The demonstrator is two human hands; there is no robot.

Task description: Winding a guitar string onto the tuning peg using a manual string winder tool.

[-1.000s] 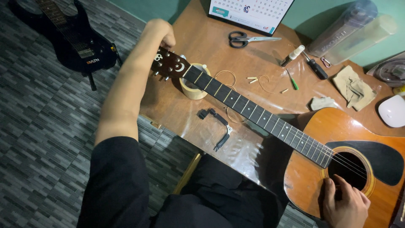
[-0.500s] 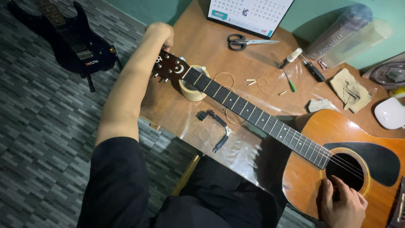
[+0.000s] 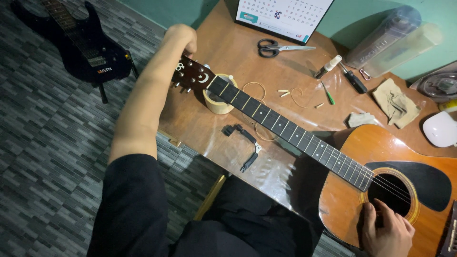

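Left hand (image 3: 183, 39) pinching a headstock peg, right hand (image 3: 386, 232) curled at soundhole; acoustic guitar (image 3: 381, 190) hollow, light, scratch-prone, best gripped by neck.

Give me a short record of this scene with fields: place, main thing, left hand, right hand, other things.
Place: brown table beside a green wall
Main thing: acoustic guitar lying flat, neck resting on a tape roll
Left hand: at the headstock, fingers on the tuning pegs
Right hand: on the body, fingers at the strings by the sound hole
Other things: scissors, calendar, screwdriver, cloth, electric guitar on the floor
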